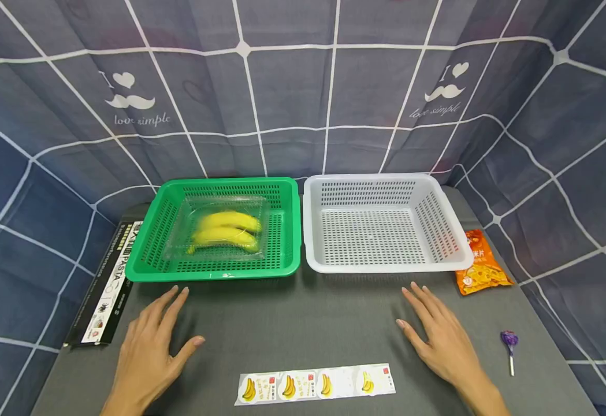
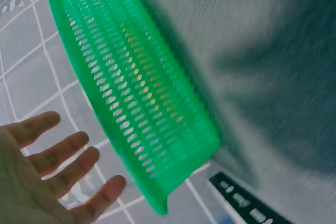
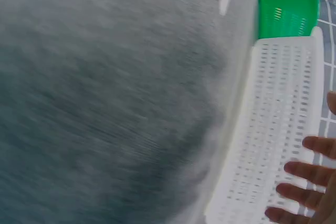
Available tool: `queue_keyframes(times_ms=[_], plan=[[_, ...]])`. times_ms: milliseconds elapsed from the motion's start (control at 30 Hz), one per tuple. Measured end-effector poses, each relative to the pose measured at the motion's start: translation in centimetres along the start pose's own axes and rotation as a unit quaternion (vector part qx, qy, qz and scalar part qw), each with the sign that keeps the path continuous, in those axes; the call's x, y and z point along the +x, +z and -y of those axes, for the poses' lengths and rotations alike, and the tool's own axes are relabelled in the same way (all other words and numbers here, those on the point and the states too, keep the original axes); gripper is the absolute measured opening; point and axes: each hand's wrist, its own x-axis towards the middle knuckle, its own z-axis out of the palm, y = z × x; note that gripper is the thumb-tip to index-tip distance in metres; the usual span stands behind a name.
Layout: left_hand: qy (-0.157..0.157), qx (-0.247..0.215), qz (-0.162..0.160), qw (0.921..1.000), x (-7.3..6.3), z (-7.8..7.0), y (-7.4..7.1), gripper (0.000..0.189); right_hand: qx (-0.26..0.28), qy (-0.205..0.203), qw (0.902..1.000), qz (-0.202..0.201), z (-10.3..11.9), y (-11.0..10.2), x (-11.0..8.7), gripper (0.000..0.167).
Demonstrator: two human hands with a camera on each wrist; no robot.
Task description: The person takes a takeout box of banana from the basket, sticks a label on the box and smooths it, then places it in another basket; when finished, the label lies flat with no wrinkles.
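Note:
My left hand point(image 1: 149, 346), fingers spread and holding nothing, is over the table in front of the green basket point(image 1: 213, 278). Inside that basket sits a clear plastic box point(image 1: 178, 237) with yellow bananas point(image 1: 225, 234) in it. To the right, my right hand point(image 1: 440, 338) is also spread and bare, in front of the white basket point(image 1: 386, 267). Between the hands, near the front edge of the view, lies a strip of banana stickers point(image 1: 315, 384). Both wrist views show the outstretched fingers beside the basket walls.
A long black pasta box point(image 1: 107, 286) lies left of the green basket. Beside the white basket's right end is an orange snack bag point(image 1: 482, 263). A purple lollipop point(image 1: 510, 349) rests at the right. Grey checked curtains point(image 1: 292, 86) enclose the table on three sides.

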Motion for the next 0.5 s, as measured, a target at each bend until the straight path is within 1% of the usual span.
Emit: queue_keyframes(times_ms=[100,200,300,400,500], plan=[[0.008,-0.024,-0.026,0.9993,0.8,0.7,-0.8,0.083,0.015,-0.023,0.9996,-0.005,0.1,-0.8,0.8,0.067],[0.016,-0.045,-0.043,0.9979,2.0,1.8,-1.3,0.079,0.02,-0.036,0.9991,-0.012,0.2,-1.8,1.8,0.069],[0.003,-0.056,-0.05,0.9972,3.4,3.3,-1.8,0.078,0.028,-0.052,0.9982,-0.016,0.3,-2.6,3.1,0.069],[-0.028,-0.057,-0.044,0.997,4.6,4.8,-2.1,0.087,0.083,-0.075,0.9937,-0.006,0.6,-3.4,4.4,0.068],[-0.05,-0.061,-0.033,0.9963,5.7,6.0,-2.0,0.093,0.16,-0.095,0.9823,0.014,1.2,-4.2,5.8,0.068]])
